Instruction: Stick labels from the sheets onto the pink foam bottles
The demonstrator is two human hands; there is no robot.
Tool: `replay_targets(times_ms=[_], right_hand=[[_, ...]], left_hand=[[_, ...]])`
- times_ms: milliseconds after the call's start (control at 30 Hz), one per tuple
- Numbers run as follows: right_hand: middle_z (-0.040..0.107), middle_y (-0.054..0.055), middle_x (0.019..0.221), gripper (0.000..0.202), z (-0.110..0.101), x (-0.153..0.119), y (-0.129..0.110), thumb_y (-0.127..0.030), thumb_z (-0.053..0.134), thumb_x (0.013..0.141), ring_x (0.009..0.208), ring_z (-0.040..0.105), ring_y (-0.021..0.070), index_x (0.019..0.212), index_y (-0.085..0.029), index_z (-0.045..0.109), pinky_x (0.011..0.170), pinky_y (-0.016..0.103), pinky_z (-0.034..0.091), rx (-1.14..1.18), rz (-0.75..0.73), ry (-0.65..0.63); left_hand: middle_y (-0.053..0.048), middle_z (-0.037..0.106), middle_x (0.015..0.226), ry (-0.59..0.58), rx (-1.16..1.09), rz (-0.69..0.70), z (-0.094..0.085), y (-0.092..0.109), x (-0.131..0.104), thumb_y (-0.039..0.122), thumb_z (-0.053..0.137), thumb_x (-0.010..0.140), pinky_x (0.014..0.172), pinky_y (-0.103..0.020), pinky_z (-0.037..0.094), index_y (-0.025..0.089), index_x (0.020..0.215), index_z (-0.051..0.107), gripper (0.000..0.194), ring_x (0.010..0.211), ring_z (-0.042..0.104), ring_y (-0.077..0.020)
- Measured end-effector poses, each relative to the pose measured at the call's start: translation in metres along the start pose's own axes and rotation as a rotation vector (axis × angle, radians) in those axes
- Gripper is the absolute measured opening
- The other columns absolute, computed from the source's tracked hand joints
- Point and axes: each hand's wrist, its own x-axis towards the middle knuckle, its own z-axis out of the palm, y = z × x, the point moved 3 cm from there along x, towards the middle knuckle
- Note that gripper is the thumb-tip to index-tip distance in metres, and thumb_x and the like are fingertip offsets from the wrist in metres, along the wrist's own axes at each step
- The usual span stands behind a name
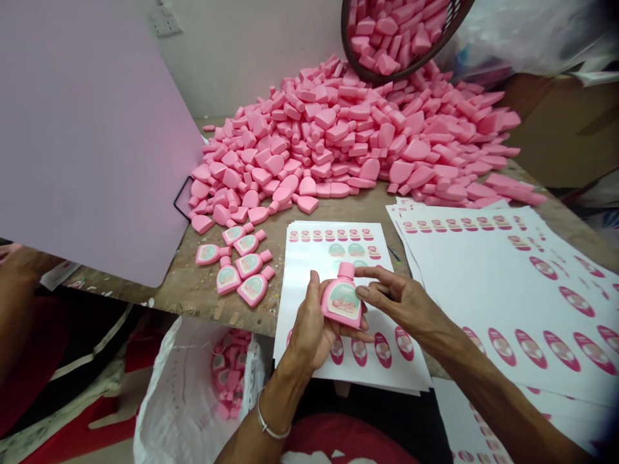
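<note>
A small flat pink bottle (341, 316) with a green-and-cream label lies tilted in my left hand (309, 328), whose thumb and fingers wrap its sides and base. My right hand (399, 299) closes on the bottle's right side, thumb at the label's edge and index finger near the cap. Under both hands rests a stack of sticker sheets (300, 290), with small stickers along the top, green ones in the middle and oval ones near the bottom. Several labelled pink bottles (251, 263) lie in a group to the left of the sheets.
Behind is a large heap of unlabelled pink bottles (329, 135), with a tipped brown basket (345, 38) of more. Other sticker sheets (464, 277) lie right. A large pinkish panel (91, 129) stands left, beside another person's arm (19, 303). A white sack (178, 393) holding bottles sits below the table edge.
</note>
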Motion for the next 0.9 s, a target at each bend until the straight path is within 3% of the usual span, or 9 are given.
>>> replay_targets(times_ms=[333, 467, 600, 667, 800, 900], right_hand=[[0.063, 0.001, 0.065, 0.057, 0.0, 0.001, 0.001, -0.059, 0.061, 0.074, 0.064, 0.057, 0.0167, 0.114, -0.018, 0.059, 0.065, 0.032, 0.046, -0.022, 0.014, 0.014], [0.058, -0.001, 0.06, 0.057, 0.0, 0.001, 0.001, -0.059, 0.061, 0.074, 0.062, 0.054, 0.0154, 0.113, -0.018, 0.06, 0.062, 0.03, 0.044, -0.031, -0.001, 0.026], [0.047, -0.005, 0.055, 0.053, -0.002, 0.001, 0.0, -0.058, 0.059, 0.076, 0.055, 0.045, 0.0117, 0.112, -0.019, 0.06, 0.055, 0.027, 0.038, -0.061, -0.044, 0.038], [0.044, -0.006, 0.054, 0.052, -0.003, 0.001, -0.002, -0.057, 0.059, 0.076, 0.053, 0.042, 0.0107, 0.111, -0.018, 0.061, 0.053, 0.026, 0.037, -0.078, -0.057, 0.054], [0.045, -0.005, 0.055, 0.051, -0.002, -0.003, -0.005, -0.056, 0.059, 0.078, 0.054, 0.044, 0.0113, 0.113, -0.019, 0.06, 0.054, 0.026, 0.038, -0.165, -0.102, 0.112], [0.053, -0.002, 0.064, 0.05, -0.004, -0.007, -0.006, -0.054, 0.057, 0.08, 0.061, 0.052, 0.0141, 0.118, -0.022, 0.057, 0.06, 0.027, 0.042, -0.3, -0.186, 0.196]], left_hand=[[-0.008, 0.065, 0.072, -0.016, 0.024, 0.026, 0.001, 0.004, -0.001, 0.059, 0.026, 0.091, 0.06, -0.035, 0.057, 0.01, 0.109, 0.056, 0.06, 0.064, 0.066, -0.0192], [-0.009, 0.064, 0.076, -0.061, 0.07, 0.055, 0.003, 0.005, -0.005, 0.06, 0.04, 0.087, 0.058, -0.034, 0.057, 0.01, 0.105, 0.057, 0.055, 0.063, 0.064, -0.018], [-0.003, 0.061, 0.081, -0.12, 0.206, 0.126, 0.006, 0.008, -0.011, 0.03, 0.073, 0.072, 0.06, -0.033, 0.059, 0.015, 0.109, 0.053, 0.045, 0.068, 0.061, -0.015], [-0.002, 0.059, 0.081, -0.14, 0.233, 0.125, 0.006, 0.008, -0.013, 0.021, 0.075, 0.069, 0.063, -0.035, 0.059, 0.016, 0.111, 0.052, 0.048, 0.07, 0.061, -0.0149], [-0.003, 0.06, 0.082, -0.16, 0.225, 0.116, 0.004, 0.007, -0.014, 0.021, 0.068, 0.074, 0.065, -0.039, 0.059, 0.016, 0.114, 0.052, 0.043, 0.072, 0.063, -0.0169], [-0.004, 0.06, 0.081, -0.2, 0.223, 0.095, 0.002, 0.006, -0.015, 0.021, 0.063, 0.078, 0.065, -0.038, 0.059, 0.017, 0.115, 0.052, 0.039, 0.071, 0.064, -0.0167]])
